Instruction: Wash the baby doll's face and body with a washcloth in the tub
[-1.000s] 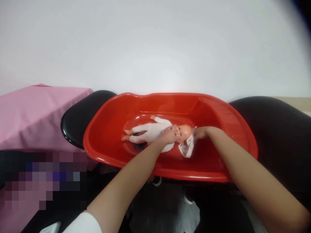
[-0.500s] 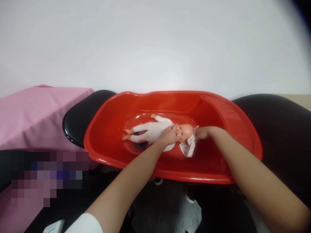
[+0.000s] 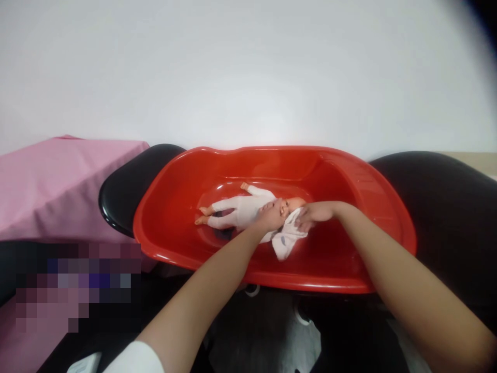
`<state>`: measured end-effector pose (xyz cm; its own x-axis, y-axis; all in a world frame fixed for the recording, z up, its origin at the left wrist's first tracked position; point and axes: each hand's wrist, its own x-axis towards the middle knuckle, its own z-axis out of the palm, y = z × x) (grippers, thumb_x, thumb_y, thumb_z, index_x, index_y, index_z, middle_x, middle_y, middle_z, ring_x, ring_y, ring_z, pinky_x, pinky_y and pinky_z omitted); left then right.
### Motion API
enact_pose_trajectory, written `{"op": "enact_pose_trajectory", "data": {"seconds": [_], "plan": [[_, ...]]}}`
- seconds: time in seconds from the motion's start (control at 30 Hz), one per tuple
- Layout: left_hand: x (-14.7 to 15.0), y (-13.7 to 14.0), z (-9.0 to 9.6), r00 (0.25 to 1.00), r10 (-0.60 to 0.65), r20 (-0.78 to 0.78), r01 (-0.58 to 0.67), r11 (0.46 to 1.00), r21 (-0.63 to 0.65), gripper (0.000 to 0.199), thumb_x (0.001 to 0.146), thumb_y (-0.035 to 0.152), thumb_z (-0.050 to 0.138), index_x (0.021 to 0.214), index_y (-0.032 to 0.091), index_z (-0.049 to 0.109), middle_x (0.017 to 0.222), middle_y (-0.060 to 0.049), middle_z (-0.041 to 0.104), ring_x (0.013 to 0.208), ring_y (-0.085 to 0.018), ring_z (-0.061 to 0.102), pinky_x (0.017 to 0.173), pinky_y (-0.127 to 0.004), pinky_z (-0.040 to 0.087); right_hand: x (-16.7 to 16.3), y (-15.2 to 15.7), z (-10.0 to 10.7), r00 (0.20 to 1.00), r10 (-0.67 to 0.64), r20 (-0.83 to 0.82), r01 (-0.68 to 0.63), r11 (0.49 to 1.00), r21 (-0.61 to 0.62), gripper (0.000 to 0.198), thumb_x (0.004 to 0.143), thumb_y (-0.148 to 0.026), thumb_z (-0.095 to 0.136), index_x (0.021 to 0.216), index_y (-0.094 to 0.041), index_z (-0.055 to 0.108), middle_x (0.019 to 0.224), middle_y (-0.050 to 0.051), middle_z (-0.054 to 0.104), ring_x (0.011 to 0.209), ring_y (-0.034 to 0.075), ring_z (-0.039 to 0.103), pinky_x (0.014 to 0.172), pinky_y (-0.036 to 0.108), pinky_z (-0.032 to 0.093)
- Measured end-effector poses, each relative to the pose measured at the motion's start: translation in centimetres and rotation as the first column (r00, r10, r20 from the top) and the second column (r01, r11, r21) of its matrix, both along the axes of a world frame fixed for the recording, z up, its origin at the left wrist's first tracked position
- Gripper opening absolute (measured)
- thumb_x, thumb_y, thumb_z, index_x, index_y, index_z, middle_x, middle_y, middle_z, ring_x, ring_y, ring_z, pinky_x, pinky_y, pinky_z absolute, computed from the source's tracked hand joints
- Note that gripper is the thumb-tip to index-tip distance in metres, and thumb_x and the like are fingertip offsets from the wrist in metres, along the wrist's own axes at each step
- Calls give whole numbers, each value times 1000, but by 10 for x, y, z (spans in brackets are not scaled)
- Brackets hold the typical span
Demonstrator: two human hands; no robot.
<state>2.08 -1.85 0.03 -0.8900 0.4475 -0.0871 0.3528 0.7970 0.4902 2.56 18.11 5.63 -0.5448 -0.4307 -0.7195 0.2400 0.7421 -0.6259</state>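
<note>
A baby doll [image 3: 248,208] in white clothing lies on its back inside a red baby bathtub [image 3: 217,265], feet toward the left and head toward the right. My left hand [image 3: 273,216] is closed around the doll's neck and chin area. With my right hand [image 3: 316,213] I press a white cloth [image 3: 286,241] against the near side of the doll's head; part of the cloth hangs down toward the tub's near wall. The cloth and my fingers cover some of the head.
Black rounded seats flank the tub, one on the left [image 3: 120,199] and one on the right [image 3: 450,217]. Pink fabric [image 3: 77,176] drapes over a surface at the far left. A pale wall [image 3: 248,72] rises behind. A white object [image 3: 84,362] lies at bottom left.
My right hand has moved slightly left with the cloth, from behind the top of the doll's head to its near side. My left hand has stayed at the doll's neck.
</note>
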Motion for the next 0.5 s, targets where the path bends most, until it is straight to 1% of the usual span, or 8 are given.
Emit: {"op": "enact_pose_trajectory", "data": {"seconds": [0.07, 0.13, 0.23, 0.3, 0.37, 0.5], "plan": [[-2, -1, -2, 1000, -18, 19, 18, 1000, 4, 58, 90, 56, 41, 139, 25, 41, 130, -14, 58, 124, -31, 52, 104, -45, 39, 0, -2, 3, 998, -56, -4, 56, 997, -59, 51, 77, -49, 73, 108, -8, 68, 103, 16, 74, 97, 22, 71, 93, 32, 55], [-3, -2, -3, 998, -35, 43, 35, 999, 8, 63, 90, 54, 43, 145, 25, 36, 137, -15, 54, 127, -31, 50, 106, -46, 37, 0, -4, 7, 993, -117, -24, 112, 984, -141, 55, 77, -52, 73, 109, -8, 67, 109, 18, 72, 99, 24, 71, 94, 33, 55], [-4, -2, -2, 998, -37, 60, 36, 999, 12, 60, 92, 48, 41, 148, 25, 34, 140, -15, 52, 129, -31, 49, 108, -46, 35, 1, -6, 10, 981, -183, -65, 165, 963, -214, 58, 74, -56, 76, 107, -9, 67, 113, 19, 71, 100, 25, 71, 93, 35, 56], [-4, -1, 0, 997, -39, 68, 38, 999, 16, 61, 94, 48, 40, 150, 25, 33, 142, -16, 51, 130, -31, 48, 109, -47, 34, 2, -6, 10, 979, -194, -60, 177, 961, -210, 58, 71, -57, 77, 105, -10, 69, 113, 19, 71, 100, 26, 71, 93, 35, 56], [-4, 0, 0, 997, -34, 75, 33, 999, 22, 63, 95, 51, 37, 151, 23, 33, 145, -16, 49, 133, -32, 46, 110, -48, 32, 1, -5, 7, 985, -169, -37, 160, 971, -179, 59, 70, -57, 78, 104, -10, 70, 112, 19, 72, 101, 26, 70, 95, 36, 55], [-5, 1, 0, 995, -13, 96, 8, 999, 50, 69, 96, 57, 31, 154, 20, 30, 151, -17, 43, 140, -33, 38, 114, -50, 27, 0, -1, 2, 1000, -30, -8, 30, 998, -46, 58, 66, -55, 79, 104, -12, 73, 107, 16, 74, 103, 26, 69, 96, 36, 54]]}}
